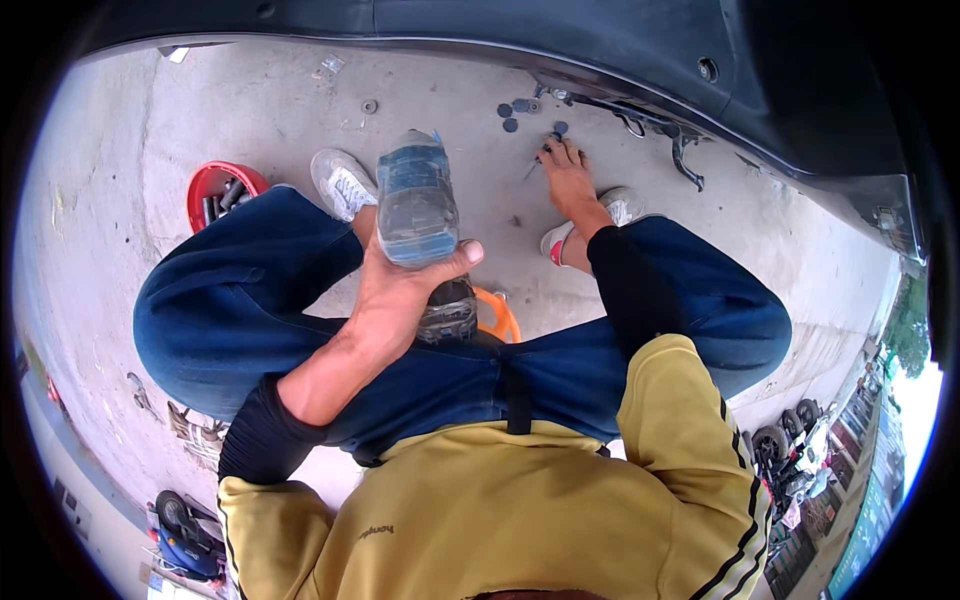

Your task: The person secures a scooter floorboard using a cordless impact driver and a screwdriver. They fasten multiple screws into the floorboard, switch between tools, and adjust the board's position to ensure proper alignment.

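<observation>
My left hand (392, 290) is wrapped round the middle of a bulky, worn cordless power tool (418, 205), by its look. Its grey body has blue bands and seems taped; a black block (447, 312) shows below the hand. My right hand (570, 175) reaches down to the ground, fingers stretched and somewhat apart. Its fingertips are at small dark parts beside a black disc (561, 127); a thin object lies by the thumb. What is under the fingertips is partly hidden. More dark discs (511, 125) lie just to the left.
A dark vehicle panel (560, 40) overhangs the far side, with a metal stand (685, 160) beneath it. A red bowl (205, 180) holding dark cylindrical pieces stands at left. A small ring (370, 106) lies on the concrete. Something orange (498, 315) shows between my legs. Motorbikes (790, 440) stand behind at right.
</observation>
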`<state>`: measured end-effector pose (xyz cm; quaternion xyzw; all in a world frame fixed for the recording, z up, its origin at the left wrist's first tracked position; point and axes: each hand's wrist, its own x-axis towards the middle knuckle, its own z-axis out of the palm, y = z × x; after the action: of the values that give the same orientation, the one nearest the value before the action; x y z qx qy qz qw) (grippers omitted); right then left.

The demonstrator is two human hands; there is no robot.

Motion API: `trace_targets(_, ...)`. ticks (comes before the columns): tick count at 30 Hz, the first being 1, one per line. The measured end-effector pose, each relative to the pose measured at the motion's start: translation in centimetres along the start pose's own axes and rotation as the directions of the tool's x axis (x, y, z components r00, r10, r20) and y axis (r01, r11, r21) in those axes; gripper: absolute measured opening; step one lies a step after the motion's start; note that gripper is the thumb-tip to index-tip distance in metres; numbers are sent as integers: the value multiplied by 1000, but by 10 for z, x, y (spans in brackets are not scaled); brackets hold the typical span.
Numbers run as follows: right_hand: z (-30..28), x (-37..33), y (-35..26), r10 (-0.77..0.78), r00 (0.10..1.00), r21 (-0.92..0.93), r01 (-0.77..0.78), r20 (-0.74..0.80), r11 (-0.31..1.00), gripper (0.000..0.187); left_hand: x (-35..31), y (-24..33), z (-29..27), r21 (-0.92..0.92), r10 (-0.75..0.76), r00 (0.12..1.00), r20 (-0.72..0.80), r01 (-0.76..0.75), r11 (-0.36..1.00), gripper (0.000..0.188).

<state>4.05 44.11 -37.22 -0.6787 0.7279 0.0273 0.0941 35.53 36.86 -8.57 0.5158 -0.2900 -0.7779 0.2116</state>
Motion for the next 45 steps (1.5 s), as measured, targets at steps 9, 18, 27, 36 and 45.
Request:
trace_targets(9,10,-29,18,100,995,-144,-96,16,985,31,14,11,-9,-88,-20,996,-83,12,996,32)
trace_targets(18,22,-31,13,91,996,-55,-91,6,994,28,19,5,-12,-44,-33,995,-97,29,999,23)
trace_targets(27,38,10,-38,334,939,387,-340,86,857,37,17,5,-7,-56,-37,996,-80,32,998,23)
trace_targets(36,11,-18,-63,287,917,358,-375,277,855,44,21,6,-7,-31,-36,991,-126,33,999,24)
trace_targets(45,44,-9,-34,415,910,427,-375,0,823,50,25,-2,-14,-39,-66,995,-81,63,997,36)
